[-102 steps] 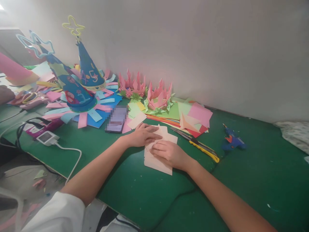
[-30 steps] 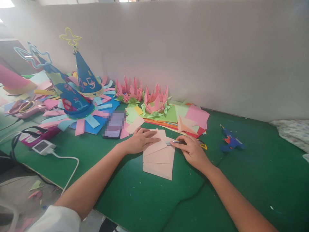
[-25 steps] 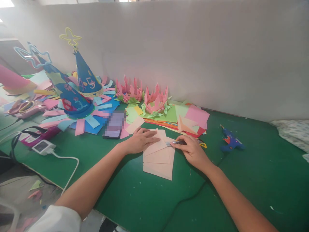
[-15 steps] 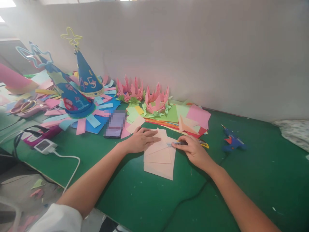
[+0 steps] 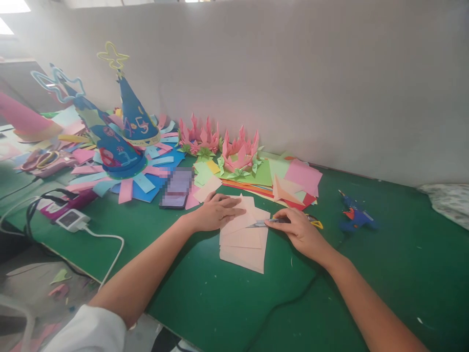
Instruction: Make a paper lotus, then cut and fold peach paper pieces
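Observation:
My left hand (image 5: 216, 213) lies with its fingers stretched out on a small pile of pale peach paper sheets (image 5: 244, 255), pressing the upper sheet. In my right hand (image 5: 297, 231) is a utility knife (image 5: 261, 223), pinched near its front. The blade points left and lies at the lower edge of the top sheet, over the sheets beneath. Part of the knife's body is hidden by the fingers. Something with a yellow looped end (image 5: 316, 223) sticks out behind the right hand; I cannot tell whether it belongs to the knife.
Behind the sheets stand two pink folded-paper crowns (image 5: 240, 152) with coloured paper (image 5: 302, 176) around them. Blue cone hats (image 5: 122, 154), a phone (image 5: 176, 189) and a white charger (image 5: 72, 220) with cables are leftward. A blue glue gun (image 5: 356, 216) lies on the right.
The knife blade has shifted slightly down along the top sheet's lower edge, and my right hand has moved a little with it. My left hand stays on the paper.

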Action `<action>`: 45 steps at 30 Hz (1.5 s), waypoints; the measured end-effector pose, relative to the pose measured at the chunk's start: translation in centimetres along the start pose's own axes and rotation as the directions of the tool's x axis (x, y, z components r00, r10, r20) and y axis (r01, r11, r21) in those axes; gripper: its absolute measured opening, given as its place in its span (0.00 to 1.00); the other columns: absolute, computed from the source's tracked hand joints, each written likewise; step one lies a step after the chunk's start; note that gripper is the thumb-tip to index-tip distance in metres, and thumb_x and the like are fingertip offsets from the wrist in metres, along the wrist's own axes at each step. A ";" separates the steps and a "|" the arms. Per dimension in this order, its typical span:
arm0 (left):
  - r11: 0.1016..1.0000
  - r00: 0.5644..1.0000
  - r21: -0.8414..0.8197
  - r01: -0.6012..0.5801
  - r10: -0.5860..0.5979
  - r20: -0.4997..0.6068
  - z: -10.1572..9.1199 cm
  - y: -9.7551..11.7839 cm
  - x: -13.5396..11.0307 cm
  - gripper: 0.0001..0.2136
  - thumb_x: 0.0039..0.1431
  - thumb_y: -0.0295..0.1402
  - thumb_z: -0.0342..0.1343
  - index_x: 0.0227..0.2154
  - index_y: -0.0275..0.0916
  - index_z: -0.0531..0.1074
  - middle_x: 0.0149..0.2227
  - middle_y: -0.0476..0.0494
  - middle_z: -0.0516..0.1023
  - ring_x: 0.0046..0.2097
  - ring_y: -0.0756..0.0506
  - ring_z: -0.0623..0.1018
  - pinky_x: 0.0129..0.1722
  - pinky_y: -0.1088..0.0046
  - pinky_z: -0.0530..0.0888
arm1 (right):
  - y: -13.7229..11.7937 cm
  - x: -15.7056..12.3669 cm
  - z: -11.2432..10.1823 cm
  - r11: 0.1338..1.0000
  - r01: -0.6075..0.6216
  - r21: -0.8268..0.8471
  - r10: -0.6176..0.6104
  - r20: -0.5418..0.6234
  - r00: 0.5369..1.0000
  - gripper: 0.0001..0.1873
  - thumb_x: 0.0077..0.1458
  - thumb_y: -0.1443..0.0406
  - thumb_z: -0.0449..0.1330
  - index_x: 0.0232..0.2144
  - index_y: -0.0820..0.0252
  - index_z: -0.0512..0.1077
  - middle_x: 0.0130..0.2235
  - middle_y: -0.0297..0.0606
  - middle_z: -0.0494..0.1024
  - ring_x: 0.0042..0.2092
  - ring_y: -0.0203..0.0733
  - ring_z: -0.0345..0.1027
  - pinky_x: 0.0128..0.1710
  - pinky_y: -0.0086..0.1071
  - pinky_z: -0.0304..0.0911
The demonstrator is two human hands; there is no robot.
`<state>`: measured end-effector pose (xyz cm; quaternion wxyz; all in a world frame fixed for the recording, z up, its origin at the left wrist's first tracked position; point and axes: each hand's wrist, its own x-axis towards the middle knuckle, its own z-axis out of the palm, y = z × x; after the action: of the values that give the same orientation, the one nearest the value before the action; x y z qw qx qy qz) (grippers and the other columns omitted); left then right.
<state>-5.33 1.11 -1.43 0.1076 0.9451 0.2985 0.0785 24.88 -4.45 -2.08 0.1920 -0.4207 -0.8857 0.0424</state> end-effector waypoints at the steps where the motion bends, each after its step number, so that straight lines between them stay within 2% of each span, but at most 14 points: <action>1: 1.000 1.000 0.000 -0.002 0.002 0.001 0.0 0.0 0.0 0.19 0.67 0.38 0.36 0.57 0.57 0.60 0.64 0.54 0.55 0.58 0.41 0.59 0.57 0.58 0.53 | 0.0 0.0 0.1 1.000 -0.007 -0.001 0.007 -0.014 1.000 0.24 0.61 0.72 0.47 0.49 0.38 0.70 0.42 0.39 0.71 0.43 0.43 0.65 0.42 0.41 0.63; 8: 1.000 1.000 0.012 0.004 -0.005 0.029 -0.2 0.1 0.0 0.19 0.67 0.38 0.35 0.58 0.57 0.58 0.64 0.54 0.54 0.59 0.40 0.58 0.57 0.58 0.53 | -0.8 0.5 0.7 0.999 0.012 0.045 -0.010 -0.052 0.999 0.22 0.61 0.71 0.47 0.50 0.44 0.71 0.42 0.40 0.72 0.45 0.44 0.64 0.44 0.43 0.63; 20: 0.999 1.000 0.046 0.001 -0.002 0.022 -0.1 0.1 0.0 0.19 0.67 0.38 0.36 0.58 0.56 0.58 0.64 0.54 0.54 0.58 0.40 0.58 0.57 0.57 0.53 | -1.4 0.8 0.5 0.995 0.080 0.059 -0.080 -0.012 0.997 0.22 0.62 0.70 0.48 0.50 0.41 0.69 0.42 0.39 0.73 0.45 0.43 0.64 0.43 0.42 0.63; 25: 1.000 1.000 0.025 0.002 -0.002 0.015 -0.2 0.1 0.0 0.19 0.67 0.38 0.36 0.58 0.57 0.58 0.64 0.54 0.54 0.58 0.39 0.59 0.57 0.56 0.53 | -1.7 0.5 0.1 0.997 0.060 0.054 -0.060 -0.013 0.998 0.22 0.61 0.71 0.47 0.48 0.42 0.71 0.41 0.40 0.73 0.43 0.43 0.65 0.42 0.41 0.64; 33: 0.999 0.999 0.042 0.027 -0.028 0.028 -0.1 0.2 0.0 0.19 0.67 0.38 0.36 0.58 0.57 0.58 0.64 0.53 0.54 0.58 0.38 0.59 0.57 0.53 0.52 | -2.7 0.9 0.6 0.999 0.043 -0.009 -0.044 -0.063 0.997 0.21 0.61 0.71 0.47 0.47 0.46 0.73 0.42 0.41 0.74 0.43 0.44 0.65 0.42 0.43 0.63; 45: 0.999 0.999 0.037 0.025 -0.026 0.024 -0.1 0.3 0.0 0.19 0.67 0.38 0.36 0.58 0.57 0.58 0.64 0.53 0.54 0.58 0.39 0.59 0.57 0.54 0.52 | -2.7 0.5 0.2 0.997 0.078 0.008 -0.078 -0.016 0.997 0.22 0.61 0.72 0.48 0.48 0.42 0.71 0.42 0.40 0.74 0.43 0.43 0.66 0.42 0.40 0.63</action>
<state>-5.22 0.88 -1.21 0.0950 0.9439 0.3104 0.0604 22.52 -5.78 -1.45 0.2022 -0.3852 -0.8997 0.0352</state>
